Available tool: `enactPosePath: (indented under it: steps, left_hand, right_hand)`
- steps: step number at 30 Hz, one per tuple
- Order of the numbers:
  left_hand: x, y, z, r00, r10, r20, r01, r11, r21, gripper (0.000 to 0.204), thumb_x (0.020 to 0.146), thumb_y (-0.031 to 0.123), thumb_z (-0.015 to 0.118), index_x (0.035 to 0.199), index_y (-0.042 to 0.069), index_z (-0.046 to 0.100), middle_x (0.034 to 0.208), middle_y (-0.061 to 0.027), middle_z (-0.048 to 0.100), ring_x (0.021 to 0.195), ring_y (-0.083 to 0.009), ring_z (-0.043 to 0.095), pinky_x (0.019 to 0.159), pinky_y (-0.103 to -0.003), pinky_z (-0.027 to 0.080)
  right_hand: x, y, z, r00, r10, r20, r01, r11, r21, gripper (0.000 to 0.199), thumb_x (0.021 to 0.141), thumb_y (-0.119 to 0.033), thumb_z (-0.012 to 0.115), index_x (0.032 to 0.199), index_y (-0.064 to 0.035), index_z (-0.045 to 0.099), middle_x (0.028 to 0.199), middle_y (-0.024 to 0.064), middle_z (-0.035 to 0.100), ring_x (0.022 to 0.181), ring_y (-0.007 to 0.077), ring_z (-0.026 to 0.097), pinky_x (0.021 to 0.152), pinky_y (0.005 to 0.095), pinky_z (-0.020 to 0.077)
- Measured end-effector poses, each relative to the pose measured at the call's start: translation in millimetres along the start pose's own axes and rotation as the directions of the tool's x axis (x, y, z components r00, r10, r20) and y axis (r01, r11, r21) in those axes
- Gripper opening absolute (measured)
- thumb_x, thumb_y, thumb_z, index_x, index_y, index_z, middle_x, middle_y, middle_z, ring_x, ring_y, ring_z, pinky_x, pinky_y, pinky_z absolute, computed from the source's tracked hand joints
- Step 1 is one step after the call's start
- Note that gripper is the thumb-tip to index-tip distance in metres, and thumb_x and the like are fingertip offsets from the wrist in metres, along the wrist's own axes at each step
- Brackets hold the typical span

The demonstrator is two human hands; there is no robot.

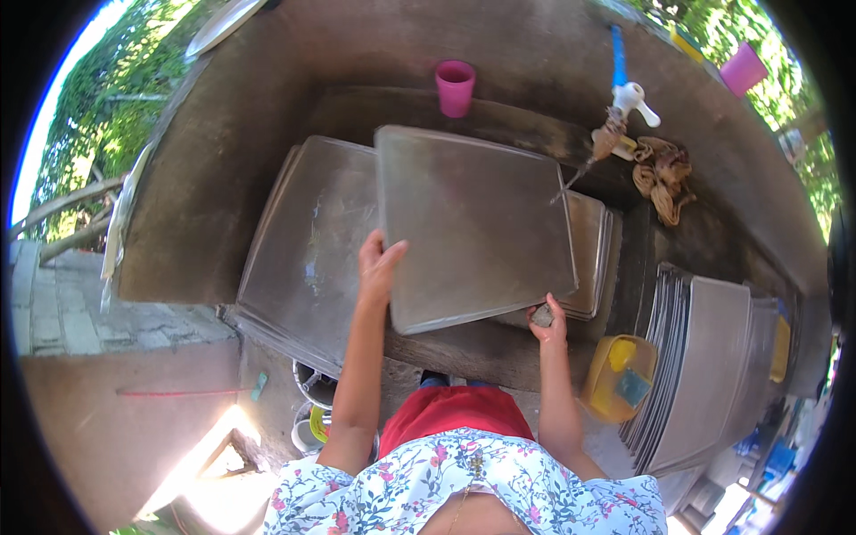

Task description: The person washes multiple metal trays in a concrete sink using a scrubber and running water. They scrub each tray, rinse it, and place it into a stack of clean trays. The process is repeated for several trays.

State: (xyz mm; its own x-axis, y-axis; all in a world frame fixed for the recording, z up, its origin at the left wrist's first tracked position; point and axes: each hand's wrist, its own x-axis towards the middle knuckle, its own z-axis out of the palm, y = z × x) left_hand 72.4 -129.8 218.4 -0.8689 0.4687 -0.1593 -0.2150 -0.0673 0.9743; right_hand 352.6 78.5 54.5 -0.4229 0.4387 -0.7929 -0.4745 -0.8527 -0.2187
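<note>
I hold a large rectangular metal tray over a concrete wash basin. My left hand grips the tray's left edge. At the tray's near right corner my right hand is closed around a small grey scrubber. A thin stream of water runs from the white tap down to the tray's right edge. Another metal tray lies under it on the left, on top of a stack.
A pink cup stands on the basin's back ledge. A brown rag lies right of the tap. A stack of upright trays leans at the right, with a yellow container in front. Buckets sit below the basin.
</note>
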Motion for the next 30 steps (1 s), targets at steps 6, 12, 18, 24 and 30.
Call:
enactPosePath:
  steps: [6, 12, 18, 24, 30]
  left_hand:
    - [-80, -37, -142, 0.761, 0.378, -0.528, 0.085, 0.748, 0.658, 0.023, 0.084, 0.021, 0.063, 0.085, 0.000, 0.055, 0.087, -0.0070, 0.049, 0.082, -0.0200, 0.047, 0.074, -0.034, 0.039]
    - [-110, -89, -193, 0.463, 0.496, -0.735, 0.575, 0.463, 0.675, 0.033, 0.084, 0.030, 0.062, 0.088, -0.002, 0.056, 0.105, -0.0157, 0.045, 0.101, -0.0332, 0.042, 0.084, -0.046, 0.036]
    - [-104, -38, -169, 0.424, 0.486, -0.765, 0.764, 0.262, 0.590, 0.027, 0.082, 0.023, 0.064, 0.094, 0.000, 0.055, 0.106, -0.0153, 0.044, 0.101, -0.0319, 0.042, 0.083, -0.045, 0.038]
    - [-25, -53, -16, 0.898, 0.404, -0.176, -0.175, 0.694, 0.699, 0.023, 0.080, 0.003, 0.060, 0.102, 0.001, 0.053, 0.100, -0.0135, 0.049, 0.091, -0.0267, 0.049, 0.079, -0.034, 0.041]
    - [82, -215, 62, 0.969, 0.248, -0.009, -0.033, 0.163, 0.986, 0.022, 0.085, 0.006, 0.053, 0.106, 0.003, 0.056, 0.103, -0.0216, 0.056, 0.091, -0.0395, 0.056, 0.078, -0.047, 0.045]
  right_hand:
    - [-8, 74, 121, 0.885, 0.020, 0.464, 0.176, 0.910, -0.375, 0.033, 0.083, -0.005, 0.057, 0.114, -0.0123, 0.048, 0.101, 0.0048, 0.056, 0.082, 0.0193, 0.058, 0.050, 0.0308, 0.0484]
    - [27, 170, 223, 0.908, 0.076, 0.411, 0.268, 0.648, -0.713, 0.020, 0.081, -0.007, 0.060, 0.101, -0.0076, 0.056, 0.082, 0.0063, 0.060, 0.062, 0.0164, 0.058, 0.043, 0.0305, 0.0474]
    - [47, 165, 223, 0.842, -0.261, 0.473, 0.539, 0.358, -0.762, 0.022, 0.085, -0.019, 0.060, 0.101, -0.0048, 0.056, 0.080, 0.0083, 0.059, 0.065, 0.0196, 0.059, 0.051, 0.0360, 0.0499]
    - [103, 143, 121, 0.442, -0.213, 0.872, 0.674, -0.562, -0.479, 0.027, 0.081, -0.014, 0.058, 0.108, -0.0072, 0.058, 0.110, 0.0128, 0.054, 0.099, 0.0361, 0.053, 0.084, 0.0427, 0.0450]
    - [119, 4, -1, 0.155, 0.161, 0.975, 0.527, -0.848, 0.056, 0.041, 0.077, -0.014, 0.060, 0.116, -0.0056, 0.056, 0.127, 0.0124, 0.049, 0.121, 0.0335, 0.043, 0.099, 0.0454, 0.0361]
